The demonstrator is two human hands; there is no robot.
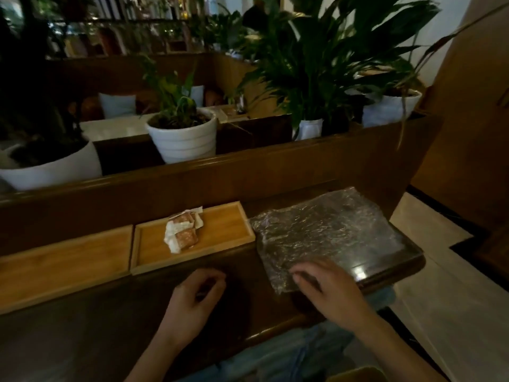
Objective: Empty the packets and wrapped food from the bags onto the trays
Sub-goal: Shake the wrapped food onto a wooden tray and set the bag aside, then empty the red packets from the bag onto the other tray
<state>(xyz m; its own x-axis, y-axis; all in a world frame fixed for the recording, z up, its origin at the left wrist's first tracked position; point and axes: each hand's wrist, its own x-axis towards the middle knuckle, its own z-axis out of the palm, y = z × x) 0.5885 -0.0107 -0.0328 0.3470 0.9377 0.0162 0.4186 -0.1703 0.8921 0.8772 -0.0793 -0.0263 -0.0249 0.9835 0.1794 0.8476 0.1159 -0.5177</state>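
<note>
Hands low over table: R hand [329,282] fingers spread flat on plastic bag [325,230]; L hand [197,295] loosely curled, holding nothing.

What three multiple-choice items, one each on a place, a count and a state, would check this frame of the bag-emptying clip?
1. Where do the packets lie?
A. on the right-hand tray
B. on the left-hand tray
C. on the plastic bag

2. How many wooden trays sit on the counter?
A. one
B. two
C. three

3. How is the plastic bag?
A. hanging from a hand
B. rolled up tight
C. lying flat on the counter

Key: 1 A, the packets are piled on the tray beside the bag. 2 B, two trays sit side by side. 3 C, it lies spread flat, with the right hand on its near edge.
</note>
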